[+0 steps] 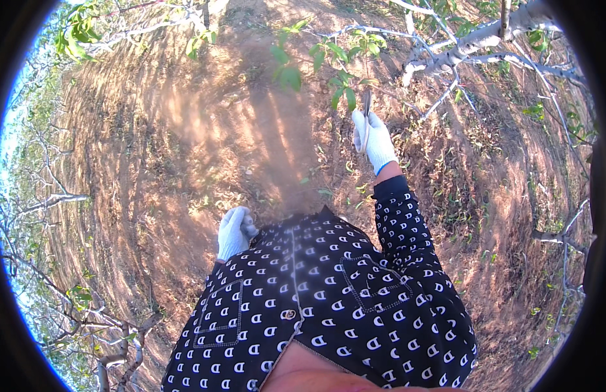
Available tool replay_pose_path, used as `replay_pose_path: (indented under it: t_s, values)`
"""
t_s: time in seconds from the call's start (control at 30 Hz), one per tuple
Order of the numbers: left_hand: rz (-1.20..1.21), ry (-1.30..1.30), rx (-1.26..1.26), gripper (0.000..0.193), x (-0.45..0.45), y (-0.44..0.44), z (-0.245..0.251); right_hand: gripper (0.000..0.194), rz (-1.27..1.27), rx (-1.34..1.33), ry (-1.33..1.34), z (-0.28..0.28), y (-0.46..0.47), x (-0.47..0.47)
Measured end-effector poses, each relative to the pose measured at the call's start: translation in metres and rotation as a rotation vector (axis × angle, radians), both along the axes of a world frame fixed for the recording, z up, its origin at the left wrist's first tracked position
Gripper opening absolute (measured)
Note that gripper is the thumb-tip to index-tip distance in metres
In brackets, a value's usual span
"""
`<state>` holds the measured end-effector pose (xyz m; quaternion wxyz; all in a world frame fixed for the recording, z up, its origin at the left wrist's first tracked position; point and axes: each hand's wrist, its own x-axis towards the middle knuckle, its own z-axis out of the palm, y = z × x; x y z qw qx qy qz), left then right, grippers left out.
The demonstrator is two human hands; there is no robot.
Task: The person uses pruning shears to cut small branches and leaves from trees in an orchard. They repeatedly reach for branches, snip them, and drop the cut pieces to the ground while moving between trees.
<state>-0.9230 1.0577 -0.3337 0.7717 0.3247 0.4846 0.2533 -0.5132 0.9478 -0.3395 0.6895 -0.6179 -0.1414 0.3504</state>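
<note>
My right hand, in a white knit glove, is stretched out ahead of me and closed around a hand tool, which looks like pruning shears seen edge-on. The tool's narrow metal end points away from me, just beside a leafy twig of the tree at upper right. Down by the front hem of my dark patterned shirt is my left hand, gloved in white as well. Its fingers are curled, and whether anything lies within them cannot be told.
A thick pale branch with bare side shoots reaches in from the upper right. More branches stand along the left rim, and thin ones at the right. Fallen leaves litter the dry brown soil. A blur covers the upper middle.
</note>
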Motion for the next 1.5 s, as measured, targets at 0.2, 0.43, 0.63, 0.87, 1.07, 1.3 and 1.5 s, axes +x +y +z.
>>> replay_pose_path:
  t_s: [0.2,0.43,0.63,0.87,1.07,1.3,1.5]
  values:
    - [0.017,-0.008,-0.005,0.016,-0.003,-0.002,-0.001,0.045,-0.029,-0.653,-0.841,0.012,0.006,0.009]
    - [0.067,-0.021,-0.019,0.016,-0.006,-0.004,-0.001,0.05,-0.01,-0.782,-0.859,0.018,0.026,0.024]
    - [0.089,0.014,0.004,0.015,-0.009,-0.006,-0.003,0.042,-0.037,-0.789,-0.913,0.015,0.028,0.03]
    - [0.067,0.001,-0.012,0.015,-0.004,-0.004,-0.004,0.043,-0.003,-0.806,-0.903,0.019,0.018,0.02]
    - [0.031,0.015,-0.003,0.016,0.001,-0.002,-0.007,0.042,-0.007,-0.715,-0.859,0.015,0.011,0.014]
    - [0.007,-0.011,-0.012,0.016,0.002,0.0,-0.011,0.043,-0.011,-0.585,-0.785,-0.01,0.014,0.025]
    - [0.023,-0.014,-0.024,0.016,0.001,-0.002,-0.011,0.037,-0.031,-0.341,-0.544,-0.04,0.021,0.035]
